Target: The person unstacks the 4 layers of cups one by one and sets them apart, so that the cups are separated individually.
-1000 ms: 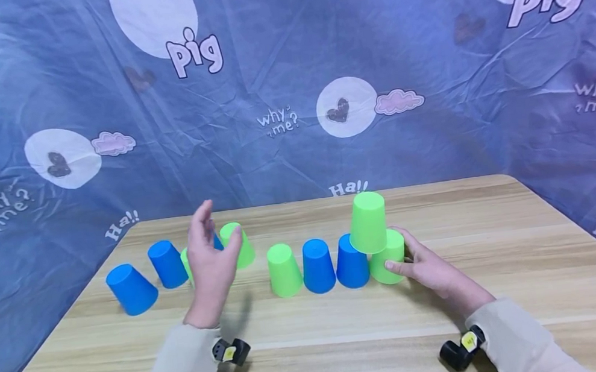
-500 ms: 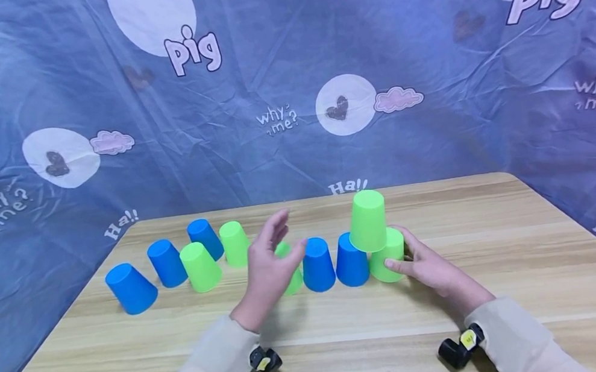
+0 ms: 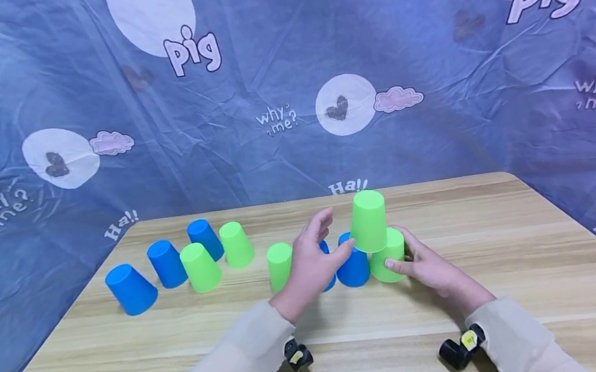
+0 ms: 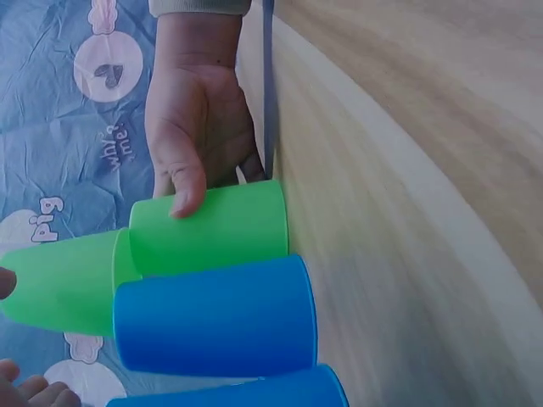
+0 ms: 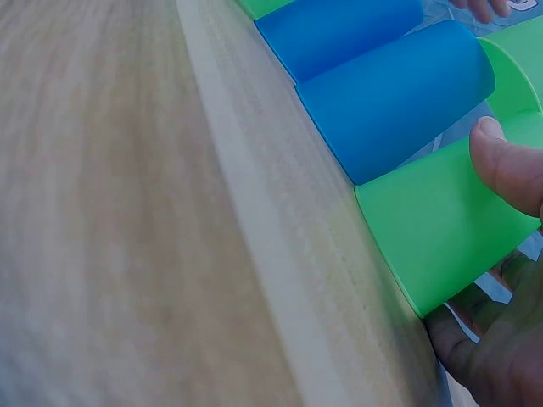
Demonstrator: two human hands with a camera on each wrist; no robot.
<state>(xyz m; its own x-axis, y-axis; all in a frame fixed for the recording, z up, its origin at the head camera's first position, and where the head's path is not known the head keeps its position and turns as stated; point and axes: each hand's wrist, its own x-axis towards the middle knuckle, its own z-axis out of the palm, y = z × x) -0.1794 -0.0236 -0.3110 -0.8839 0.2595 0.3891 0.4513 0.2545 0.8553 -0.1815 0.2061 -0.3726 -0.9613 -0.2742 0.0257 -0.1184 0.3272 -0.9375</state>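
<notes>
In the head view, upside-down cups stand in a row: a green cup (image 3: 279,267) at the left end, two blue cups, and a green cup (image 3: 387,256) at the right end. Another green cup (image 3: 369,221) sits above, bridging the right blue cup (image 3: 353,270) and the right-end green one. My right hand (image 3: 426,263) holds that right-end cup, thumb in front and fingers round its far side. My left hand (image 3: 313,260), fingers loosely spread, hovers before the left blue cup (image 3: 326,265) and partly hides it. Its thumb tip is beside the upper green cup; whether they touch, I cannot tell.
Several more upside-down cups stand at the left of the wooden table (image 3: 375,347), among them a blue cup (image 3: 131,289) and a green cup (image 3: 200,268). A blue printed cloth (image 3: 274,164) hangs behind the table.
My left hand has moved right, from the loose cups at the left, past the green left-end cup, to beside the upper green cup. My right hand and the cups have stayed put.
</notes>
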